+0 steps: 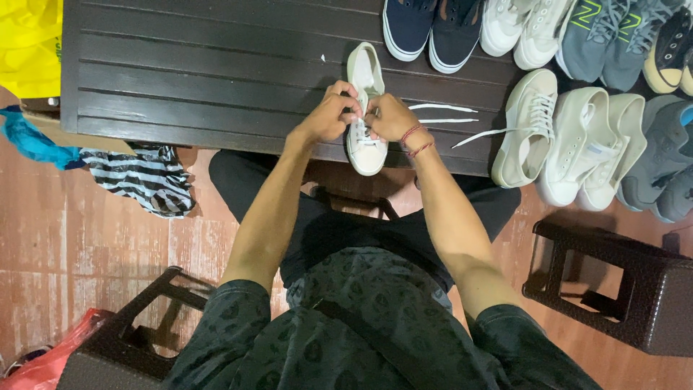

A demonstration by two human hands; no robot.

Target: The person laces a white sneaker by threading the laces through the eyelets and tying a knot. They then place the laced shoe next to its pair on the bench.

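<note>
White sneaker (366,137) on dark surface (216,72), half-laced; my left hand (326,115) and right hand (390,118) pinch its lace (440,114), upper eyelets left.

Both hands cover the middle of the white sneaker (365,108), so its eyelets and the lace there are hidden. The shoes in the top row (433,29) are cut off at the frame's edge (heels gone), as is the yellow bag (29,43).
</note>
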